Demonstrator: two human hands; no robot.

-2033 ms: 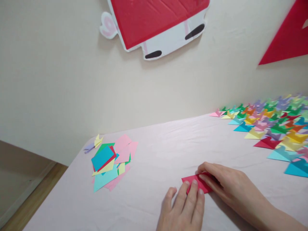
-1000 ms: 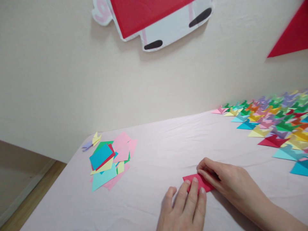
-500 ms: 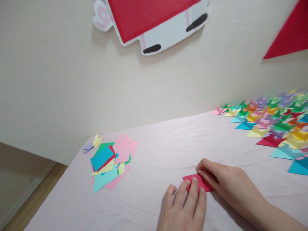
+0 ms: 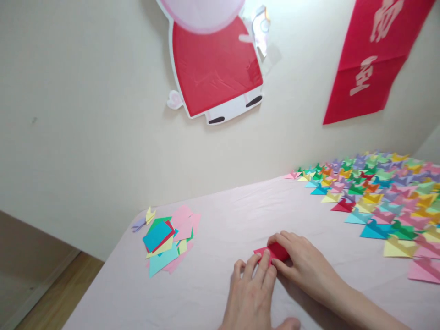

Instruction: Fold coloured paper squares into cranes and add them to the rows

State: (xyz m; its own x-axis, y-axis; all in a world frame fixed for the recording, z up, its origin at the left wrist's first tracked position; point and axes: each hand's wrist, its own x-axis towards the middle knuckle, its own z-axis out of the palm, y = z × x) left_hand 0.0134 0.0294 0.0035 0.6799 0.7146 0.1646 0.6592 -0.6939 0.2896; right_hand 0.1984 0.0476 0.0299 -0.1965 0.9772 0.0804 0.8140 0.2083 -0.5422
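A small red sheet of paper (image 4: 279, 251), partly covered by my fingers, lies on the cloth-covered table. My left hand (image 4: 252, 288) rests palm down with its fingers a little apart, the fingertips touching the near left part of the paper. At the paper's right side is my right hand (image 4: 304, 261), its thumb in front and its fingers bent over the far edge, gripping the sheet. What lies under the fingertips is hidden.
Loose coloured sheets (image 4: 161, 240) are piled on the left, beside a yellow folded paper (image 4: 150, 215) and a purple folded paper (image 4: 139, 224). Rows of folded paper birds (image 4: 371, 199) fill the right. A wall with a red-and-white cutout (image 4: 216, 68) and red banner (image 4: 364, 68) stands behind.
The view has tilted up, showing more of the wall. My right thumb has come out from the fingers to the paper's near side, while the fingers bend over its far edge.
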